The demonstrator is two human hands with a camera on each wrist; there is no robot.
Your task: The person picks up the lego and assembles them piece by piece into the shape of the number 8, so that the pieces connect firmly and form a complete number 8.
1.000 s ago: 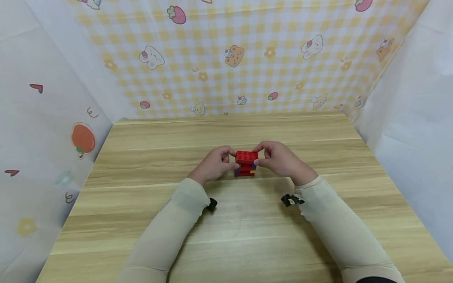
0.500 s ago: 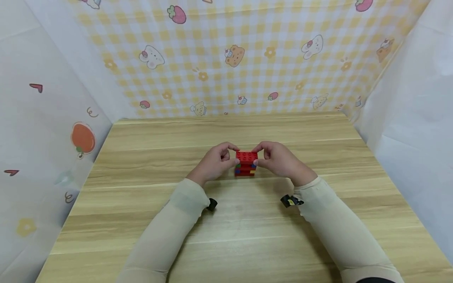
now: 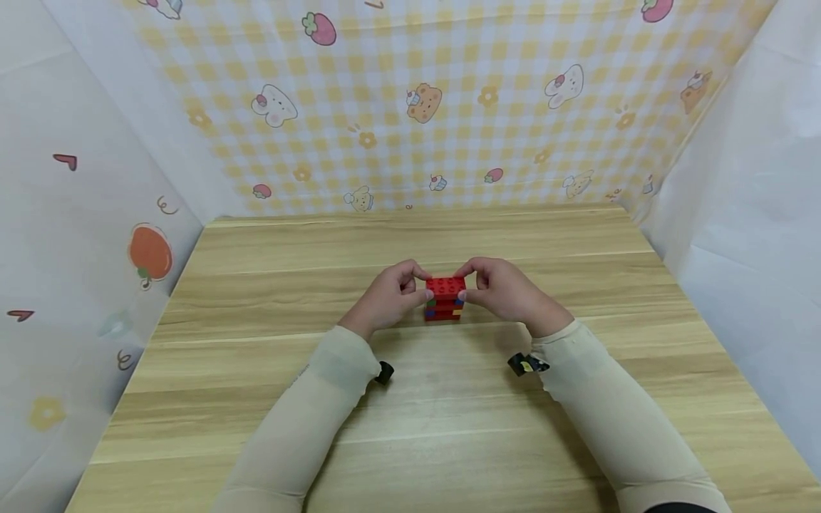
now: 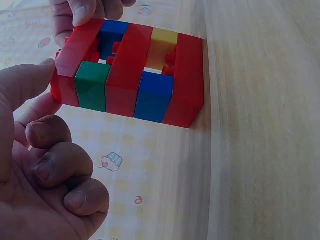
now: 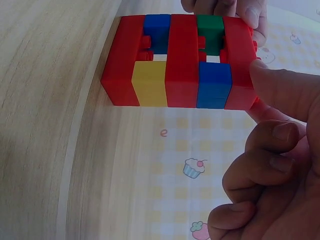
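Observation:
A small tower of toy building bricks (image 3: 444,309) stands upright on the wooden table. Its top is a long red brick (image 3: 445,287) with studs. My left hand (image 3: 390,296) pinches the left end of that brick between thumb and index finger. On the right end, my right hand (image 3: 507,292) does the same. Both hands keep their other fingers curled in. Under the top brick sit a green brick (image 4: 92,86) and a blue brick (image 5: 215,85). Below the middle red brick (image 4: 130,70) come another blue brick (image 4: 154,97) and a yellow brick (image 5: 149,84), over a red base brick (image 4: 185,80).
The wood-grain table (image 3: 410,442) spreads around the tower. A yellow checked cloth (image 3: 398,64) with cartoon prints hangs behind it, and pale sheets (image 3: 77,235) flank the table. Black wrist devices (image 3: 529,364) sit on the beige sleeves (image 3: 314,406).
My left thumb has moved up from the green brick's level to the top red brick, and the index finger has shifted to its back edge. The right hand has barely moved.

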